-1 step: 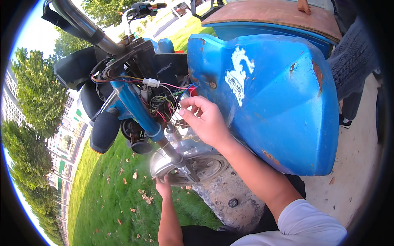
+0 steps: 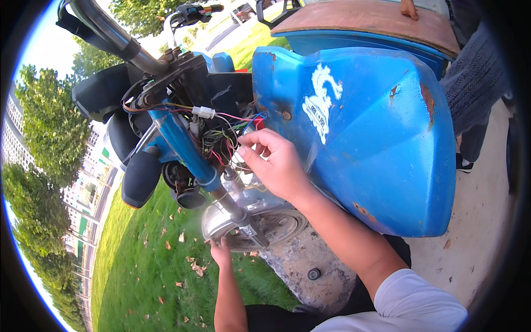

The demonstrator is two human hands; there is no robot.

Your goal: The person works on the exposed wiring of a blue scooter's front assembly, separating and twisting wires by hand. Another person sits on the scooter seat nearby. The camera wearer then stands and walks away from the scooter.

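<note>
"What room has my right hand [image 2: 272, 160] got?"

"Tight along the blue panel [image 2: 381, 149] on the right; I see it open toward the lower centre."

"And the wires [image 2: 219, 138]?"

"Mid-frame, just left of its nearly pinched fingertips [image 2: 246, 152]; I can't tell if they hold one. Lower, my left hand [image 2: 222, 254] has loosely curled fingers at the silver mudguard [image 2: 263, 203], grip unclear. Farther, grass [image 2: 138, 265], lower left."
</note>
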